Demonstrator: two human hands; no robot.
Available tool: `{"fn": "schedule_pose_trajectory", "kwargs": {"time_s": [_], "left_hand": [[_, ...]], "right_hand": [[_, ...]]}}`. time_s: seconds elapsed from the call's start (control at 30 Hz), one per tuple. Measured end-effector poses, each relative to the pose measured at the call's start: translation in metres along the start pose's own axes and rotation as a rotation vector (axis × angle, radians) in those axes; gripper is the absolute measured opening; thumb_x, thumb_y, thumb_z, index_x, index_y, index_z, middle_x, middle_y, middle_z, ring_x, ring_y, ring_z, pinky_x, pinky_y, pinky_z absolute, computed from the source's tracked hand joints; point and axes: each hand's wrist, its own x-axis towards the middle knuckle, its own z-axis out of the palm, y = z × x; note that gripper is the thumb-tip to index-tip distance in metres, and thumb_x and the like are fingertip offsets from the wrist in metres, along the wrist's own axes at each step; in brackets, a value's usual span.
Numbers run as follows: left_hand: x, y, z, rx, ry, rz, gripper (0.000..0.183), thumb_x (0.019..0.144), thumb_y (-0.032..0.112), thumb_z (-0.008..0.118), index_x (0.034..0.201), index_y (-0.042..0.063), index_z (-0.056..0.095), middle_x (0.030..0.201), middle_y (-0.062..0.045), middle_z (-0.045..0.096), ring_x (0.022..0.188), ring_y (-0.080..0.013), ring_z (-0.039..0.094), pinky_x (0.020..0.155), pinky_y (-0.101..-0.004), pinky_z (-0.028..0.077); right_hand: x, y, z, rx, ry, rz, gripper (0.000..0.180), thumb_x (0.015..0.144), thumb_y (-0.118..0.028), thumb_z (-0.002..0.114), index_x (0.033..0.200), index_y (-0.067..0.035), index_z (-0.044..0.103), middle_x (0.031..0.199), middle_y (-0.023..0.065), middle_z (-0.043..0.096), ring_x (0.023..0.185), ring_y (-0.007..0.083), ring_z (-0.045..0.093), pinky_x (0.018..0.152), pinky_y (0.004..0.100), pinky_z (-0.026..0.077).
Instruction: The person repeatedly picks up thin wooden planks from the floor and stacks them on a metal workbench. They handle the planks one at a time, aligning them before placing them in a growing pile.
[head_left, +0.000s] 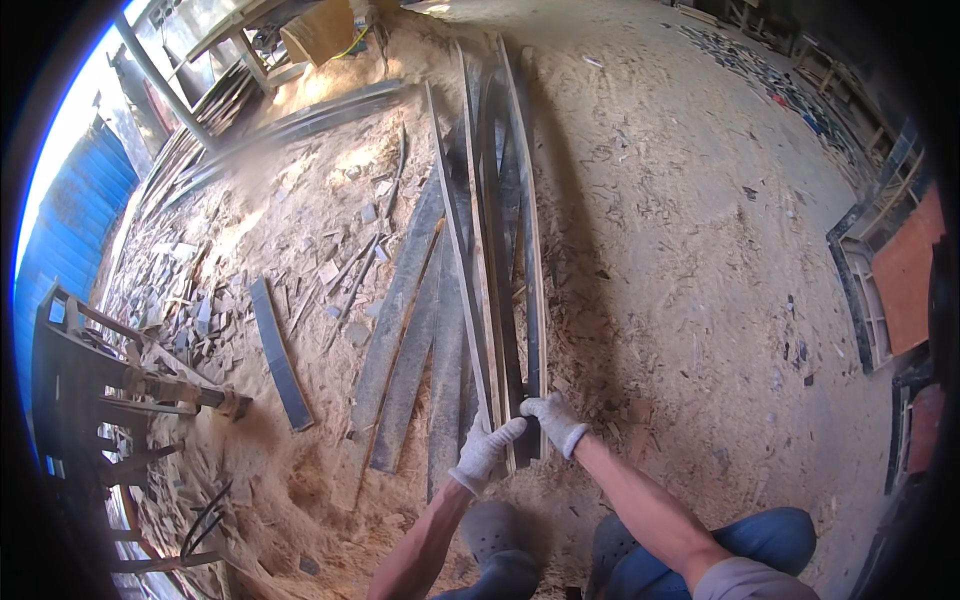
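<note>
Long dark-faced wooden strips, seemingly plywood, lie in a loose pile on the sawdust-covered floor before me. Several stand on edge, pale edges up, and fan slightly apart towards the far end. My left hand (486, 452), in a light knit glove, grips the near ends of the left upright strips (480, 300), thumb across their top. My right hand (556, 423), gloved alike, holds the near end of the rightmost upright strip (534, 300), thumb pointing left. Its hidden fingers are on the outer side. Flat strips (405, 322) spread out beneath and to the left.
A short dark board (281, 356) lies to the left, beside scattered offcuts (199, 300). A dark wooden frame (97, 390) stands at far left. More long strips (322, 116) lie beyond. At right are an orange panel (907, 274) and a scrap heap (780, 90).
</note>
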Motion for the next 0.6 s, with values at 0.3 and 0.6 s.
{"fn": "schedule_pose_trajectory", "kwargs": {"time_s": [0.3, 0.6], "left_hand": [[0.002, -0.01, -0.004, 0.289, 0.101, -0.205, 0.072, 0.106, 0.075, 0.025, 0.102, 0.011, 0.059, 0.074, -0.001, 0.059, 0.054, -0.0112, 0.056, 0.045, -0.0264, 0.044], [-0.002, 0.021, 0.004, 0.016, 0.248, -0.158, 0.075, 0.106, 0.074, 0.03, 0.136, 0.011, 0.059, 0.108, -0.004, 0.066, 0.094, -0.0142, 0.062, 0.08, -0.0308, 0.055]], "right_hand": [[-0.014, -0.007, 0.021, 0.322, 0.012, 0.118, 0.063, 0.093, -0.057, 0.075, 0.106, 0.005, 0.075, 0.092, 0.0064, 0.074, 0.085, 0.0134, 0.065, 0.077, 0.0335, 0.052], [-0.03, -0.044, 0.008, 0.669, -0.16, 0.065, 0.043, 0.091, -0.037, 0.083, 0.118, -0.003, 0.079, 0.114, 0.0044, 0.079, 0.109, 0.013, 0.07, 0.102, 0.033, 0.052]]}}
